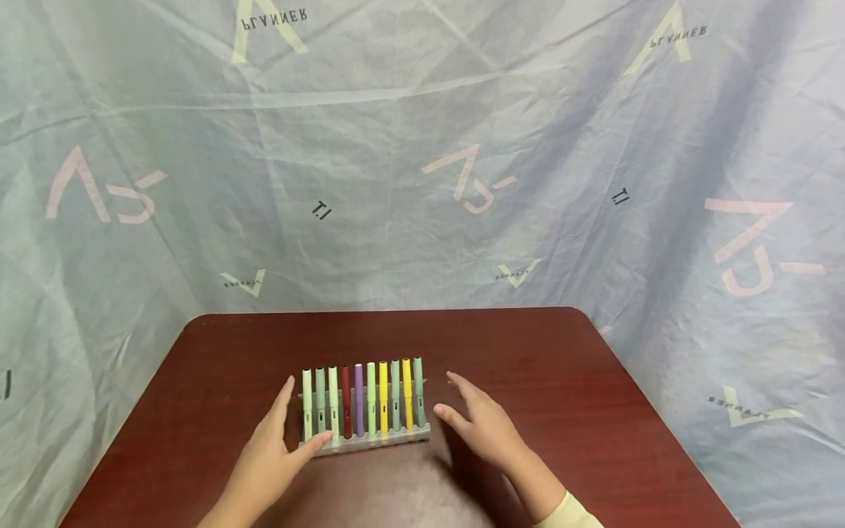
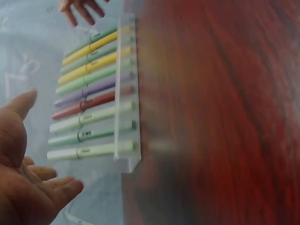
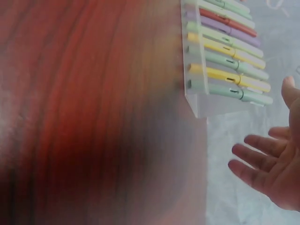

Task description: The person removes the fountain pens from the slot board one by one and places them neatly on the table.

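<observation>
A clear pen rack [image 1: 370, 442] filled with upright pens [image 1: 383, 396] is set on the red counter [image 1: 561, 381]. It is flanked by the left hand [image 1: 271, 455] and right hand [image 1: 485, 425], fingers spread straight, nothing held.

The head view looks forward and down from behind both hands. Each wrist view, tipped sideways, sits close beside its own palm, left hand [image 2: 23, 183] and right hand [image 3: 276, 173]. All three views share the pen rack [image 1: 363, 433] lying between the hands.
</observation>
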`<action>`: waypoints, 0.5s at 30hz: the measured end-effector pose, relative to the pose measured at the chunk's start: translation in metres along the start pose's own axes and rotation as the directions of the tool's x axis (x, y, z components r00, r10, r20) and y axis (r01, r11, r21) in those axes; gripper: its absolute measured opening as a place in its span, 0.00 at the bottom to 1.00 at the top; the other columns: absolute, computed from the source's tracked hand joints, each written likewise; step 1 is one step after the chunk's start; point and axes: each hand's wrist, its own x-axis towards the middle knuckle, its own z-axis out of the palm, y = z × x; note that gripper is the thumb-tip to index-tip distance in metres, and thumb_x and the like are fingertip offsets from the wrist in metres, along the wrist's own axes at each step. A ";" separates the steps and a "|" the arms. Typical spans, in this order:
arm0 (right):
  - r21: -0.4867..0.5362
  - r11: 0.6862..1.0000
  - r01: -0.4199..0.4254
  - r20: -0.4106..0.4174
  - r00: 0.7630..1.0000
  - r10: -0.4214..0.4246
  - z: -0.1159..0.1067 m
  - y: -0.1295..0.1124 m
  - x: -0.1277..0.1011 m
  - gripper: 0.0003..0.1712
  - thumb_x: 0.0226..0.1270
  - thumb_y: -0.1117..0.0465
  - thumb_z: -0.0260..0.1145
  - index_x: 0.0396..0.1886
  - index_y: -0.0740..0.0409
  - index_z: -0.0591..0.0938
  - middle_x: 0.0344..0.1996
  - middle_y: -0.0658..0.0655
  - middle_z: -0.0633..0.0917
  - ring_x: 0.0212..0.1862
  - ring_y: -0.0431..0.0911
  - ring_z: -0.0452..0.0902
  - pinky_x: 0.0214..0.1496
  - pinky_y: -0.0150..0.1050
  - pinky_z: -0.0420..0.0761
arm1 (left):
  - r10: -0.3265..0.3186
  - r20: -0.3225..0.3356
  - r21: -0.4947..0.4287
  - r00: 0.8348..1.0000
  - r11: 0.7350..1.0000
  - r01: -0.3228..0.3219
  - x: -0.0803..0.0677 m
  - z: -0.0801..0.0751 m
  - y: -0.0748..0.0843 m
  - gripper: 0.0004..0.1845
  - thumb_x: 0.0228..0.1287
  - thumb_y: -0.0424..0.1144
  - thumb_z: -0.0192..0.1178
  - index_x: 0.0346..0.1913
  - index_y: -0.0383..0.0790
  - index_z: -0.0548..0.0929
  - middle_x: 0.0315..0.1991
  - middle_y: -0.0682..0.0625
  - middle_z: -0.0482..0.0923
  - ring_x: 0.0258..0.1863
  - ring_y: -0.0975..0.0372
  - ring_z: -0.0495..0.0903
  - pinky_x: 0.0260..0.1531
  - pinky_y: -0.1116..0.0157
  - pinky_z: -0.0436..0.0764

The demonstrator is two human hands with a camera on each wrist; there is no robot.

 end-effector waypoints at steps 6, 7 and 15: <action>0.157 0.986 -0.049 0.044 0.998 0.043 0.003 0.016 0.014 0.33 0.67 0.34 0.59 0.65 0.44 0.75 0.56 0.52 0.83 0.53 0.46 0.82 0.53 0.47 0.82 | -0.081 0.077 -0.095 0.994 0.991 0.089 0.001 -0.004 -0.018 0.59 0.54 0.67 0.66 0.78 0.46 0.44 0.74 0.40 0.60 0.66 0.45 0.70 0.59 0.47 0.75; 0.176 0.983 -0.051 0.051 0.998 0.043 0.004 0.018 0.017 0.31 0.67 0.35 0.60 0.64 0.44 0.76 0.55 0.51 0.84 0.52 0.45 0.82 0.52 0.45 0.82 | -0.083 0.078 -0.102 0.993 0.991 0.091 0.002 -0.003 -0.022 0.57 0.54 0.65 0.67 0.78 0.45 0.47 0.72 0.40 0.63 0.63 0.47 0.73 0.57 0.48 0.77; 0.478 0.871 -0.109 0.176 0.984 0.027 0.009 0.023 0.028 0.32 0.69 0.44 0.64 0.63 0.62 0.75 0.49 0.64 0.85 0.47 0.58 0.84 0.48 0.49 0.85 | -0.104 0.115 -0.052 0.988 0.992 0.111 0.009 0.000 -0.040 0.45 0.53 0.58 0.71 0.69 0.42 0.66 0.60 0.44 0.78 0.52 0.54 0.80 0.43 0.52 0.82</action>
